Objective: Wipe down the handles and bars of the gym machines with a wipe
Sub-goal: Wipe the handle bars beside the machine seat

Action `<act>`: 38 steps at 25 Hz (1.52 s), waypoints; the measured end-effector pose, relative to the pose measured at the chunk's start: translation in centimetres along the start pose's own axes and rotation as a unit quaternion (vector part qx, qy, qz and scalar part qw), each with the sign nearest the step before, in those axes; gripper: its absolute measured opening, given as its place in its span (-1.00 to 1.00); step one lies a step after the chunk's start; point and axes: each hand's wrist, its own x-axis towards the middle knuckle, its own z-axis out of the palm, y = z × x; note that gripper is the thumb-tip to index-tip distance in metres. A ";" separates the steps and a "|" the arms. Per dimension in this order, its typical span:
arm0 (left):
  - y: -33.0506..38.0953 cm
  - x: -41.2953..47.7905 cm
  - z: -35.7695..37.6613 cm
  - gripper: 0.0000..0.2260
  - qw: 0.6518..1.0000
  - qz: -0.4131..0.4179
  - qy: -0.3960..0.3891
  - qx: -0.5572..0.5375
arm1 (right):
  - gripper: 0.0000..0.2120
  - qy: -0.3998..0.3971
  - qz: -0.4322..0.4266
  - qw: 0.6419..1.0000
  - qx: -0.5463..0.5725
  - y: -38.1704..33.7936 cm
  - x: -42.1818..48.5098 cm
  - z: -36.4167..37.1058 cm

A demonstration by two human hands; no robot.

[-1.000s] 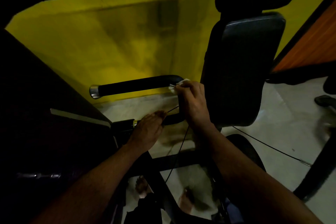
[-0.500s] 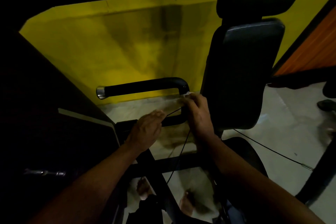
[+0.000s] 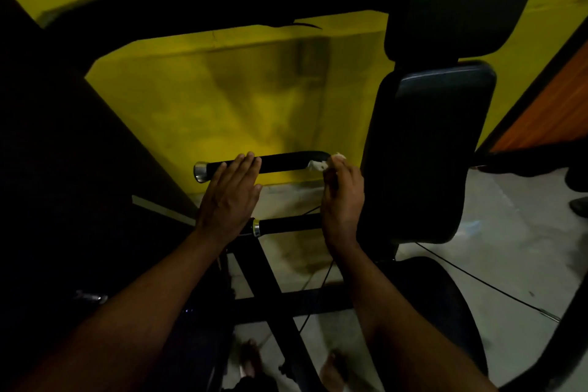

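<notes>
My left hand lies flat, fingers straight, on the upper handle at frame center; my right hand pinches the wipe against its bend.

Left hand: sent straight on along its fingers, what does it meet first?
The upper black handle. The straight fingertips of the left hand overlap it beside the chrome end cap; whether they touch is unclear from one view. Past it, the yellow wall.

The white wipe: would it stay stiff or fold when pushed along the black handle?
Probably floppy: the wipe looks crumpled against the upper handle. Likely light, since the right hand just pinches it.
</notes>
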 end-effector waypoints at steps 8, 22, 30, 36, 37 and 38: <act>-4.3 0.1 -0.1 -0.51 0.997 -0.060 -0.018 -0.049 | -0.75 0.017 0.162 0.986 -0.034 -0.9 1.5 1.6; -6.6 -0.3 0.3 -0.56 0.998 -0.011 0.019 -0.051 | -0.58 -0.087 -0.201 0.956 -0.195 -0.8 1.3 1.5; -6.8 0.0 0.6 -0.56 0.999 -0.006 0.018 -0.049 | -0.80 0.115 0.143 0.983 -0.004 -1.8 -1.3 4.1; -7.6 0.0 0.2 -0.56 0.998 0.021 0.006 -0.057 | -0.83 0.253 0.515 0.542 0.614 -6.0 0.5 7.1; -7.9 0.0 0.3 -0.56 0.998 0.029 0.003 -0.059 | -0.83 0.234 0.509 0.531 0.636 -6.1 0.3 6.9; -8.2 -0.1 0.4 -0.56 0.997 0.033 0.004 -0.067 | -0.82 0.206 0.503 0.542 0.641 -6.0 0.0 6.7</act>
